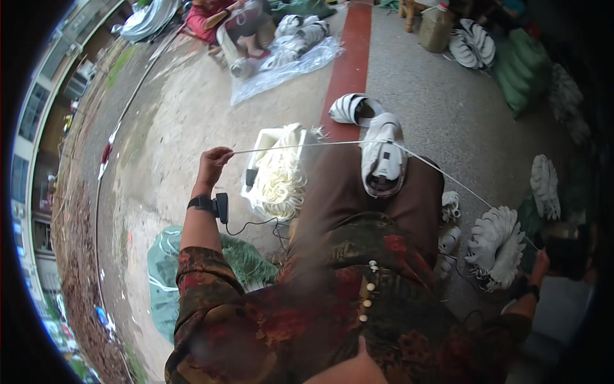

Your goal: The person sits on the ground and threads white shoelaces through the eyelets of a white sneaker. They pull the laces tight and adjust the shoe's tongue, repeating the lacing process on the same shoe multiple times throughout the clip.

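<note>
A white shoe point(385, 131) rests on my lap, its opening toward me. From its upper a thin white shoelace point(288, 147) stretches taut out to both sides. Far out to the left, my left hand point(215, 165) is closed in a pinch on one end of the lace. Low at the far right, my right hand point(541, 262) is closed too, with the other length of lace running to it; its fingers show only in part. Just beyond my knees another white shoe point(350, 110) lies on the ground.
Left of my legs stands a white tub point(263, 139) heaped with pale laces point(281, 179). Bundled white shoes point(495, 246) lie at my right. A green sack point(165, 275) is at my left, another sack point(521, 67) far right. Another person point(224, 25) sits beside plastic sheeting point(275, 77).
</note>
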Motion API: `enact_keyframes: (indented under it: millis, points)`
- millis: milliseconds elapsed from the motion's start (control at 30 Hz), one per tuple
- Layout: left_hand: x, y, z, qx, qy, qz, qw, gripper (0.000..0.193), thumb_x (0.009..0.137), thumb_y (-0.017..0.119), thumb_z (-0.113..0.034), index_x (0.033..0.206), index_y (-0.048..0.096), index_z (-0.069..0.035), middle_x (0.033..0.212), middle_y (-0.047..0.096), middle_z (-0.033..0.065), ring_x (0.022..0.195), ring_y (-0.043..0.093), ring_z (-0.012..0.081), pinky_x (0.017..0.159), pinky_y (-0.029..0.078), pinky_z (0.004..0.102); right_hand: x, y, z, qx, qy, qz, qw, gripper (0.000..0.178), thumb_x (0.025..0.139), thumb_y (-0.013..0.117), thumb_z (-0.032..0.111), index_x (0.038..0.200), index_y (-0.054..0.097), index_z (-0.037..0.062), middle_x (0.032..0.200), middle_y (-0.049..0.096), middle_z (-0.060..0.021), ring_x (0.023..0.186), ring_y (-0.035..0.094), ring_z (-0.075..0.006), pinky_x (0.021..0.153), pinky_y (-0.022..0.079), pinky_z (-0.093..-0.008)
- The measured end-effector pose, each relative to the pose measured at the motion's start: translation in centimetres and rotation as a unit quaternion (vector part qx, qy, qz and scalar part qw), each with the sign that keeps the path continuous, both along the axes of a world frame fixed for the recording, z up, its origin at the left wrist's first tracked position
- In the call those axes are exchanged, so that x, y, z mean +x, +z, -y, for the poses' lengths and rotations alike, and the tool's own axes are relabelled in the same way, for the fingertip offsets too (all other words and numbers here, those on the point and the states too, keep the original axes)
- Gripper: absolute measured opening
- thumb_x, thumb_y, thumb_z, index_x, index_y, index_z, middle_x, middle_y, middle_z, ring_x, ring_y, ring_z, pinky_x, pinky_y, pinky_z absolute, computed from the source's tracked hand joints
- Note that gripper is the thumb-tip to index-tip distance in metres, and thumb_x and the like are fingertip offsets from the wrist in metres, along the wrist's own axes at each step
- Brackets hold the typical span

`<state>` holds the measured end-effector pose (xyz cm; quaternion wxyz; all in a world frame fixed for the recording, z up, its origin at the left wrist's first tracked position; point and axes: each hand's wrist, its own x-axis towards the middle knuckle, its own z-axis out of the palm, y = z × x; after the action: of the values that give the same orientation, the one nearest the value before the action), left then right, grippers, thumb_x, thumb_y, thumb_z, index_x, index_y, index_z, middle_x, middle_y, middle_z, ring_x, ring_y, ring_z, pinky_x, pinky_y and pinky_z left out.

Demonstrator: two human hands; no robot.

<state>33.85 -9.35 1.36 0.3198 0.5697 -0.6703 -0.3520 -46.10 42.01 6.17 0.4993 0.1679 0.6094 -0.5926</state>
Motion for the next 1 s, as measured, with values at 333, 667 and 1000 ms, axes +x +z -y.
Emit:
enact_keyframes:
  millis: [333, 667, 1000]
  points:
    - [9.0, -4.3, -1.8, 0.064, 0.096, 0.044, 0.992, 0.007, 0.077, 0.067, -0.004, 0.082, 0.068, 0.001, 0.068, 0.062, 0.0017, 0.060, 0.050, 0.0087, 0.057, 0.042, 0.0225, -12.1, -9.2, -9.4, 0.209, 0.202, -0.579, 0.761, 0.016, 0.083, 0.053, 0.010, 0.069, 0.055, 0.0011, 0.063, 0.049, 0.0005, 0.059, 0.046, -0.0098, 0.051, 0.038, -0.0279]
    - [10.4, -5.1, -2.3, 0.157, 0.069, 0.312, 0.935, 0.017, 0.072, 0.074, -0.015, 0.068, 0.066, -0.001, 0.053, 0.056, 0.0040, 0.047, 0.048, 0.0119, 0.044, 0.038, 0.0290, -10.3, -15.2, -11.2, 0.272, 0.253, -0.585, 0.721, 0.009, 0.073, 0.059, 0.012, 0.066, 0.060, 0.0060, 0.058, 0.055, -0.0036, 0.052, 0.052, -0.0149, 0.046, 0.038, -0.0313]
    - [-8.2, -6.2, -3.0, 0.349, 0.004, -0.171, 0.921, 0.019, 0.085, 0.061, -0.026, 0.079, 0.058, -0.008, 0.060, 0.047, -0.0053, 0.047, 0.040, 0.0049, 0.042, 0.032, 0.0205, 11.0, -9.3, 18.6, -0.085, 0.334, -0.206, 0.916, 0.018, 0.079, 0.060, 0.012, 0.067, 0.047, 0.0104, 0.058, 0.046, 0.0018, 0.045, 0.042, -0.0075, 0.039, 0.032, -0.0226]
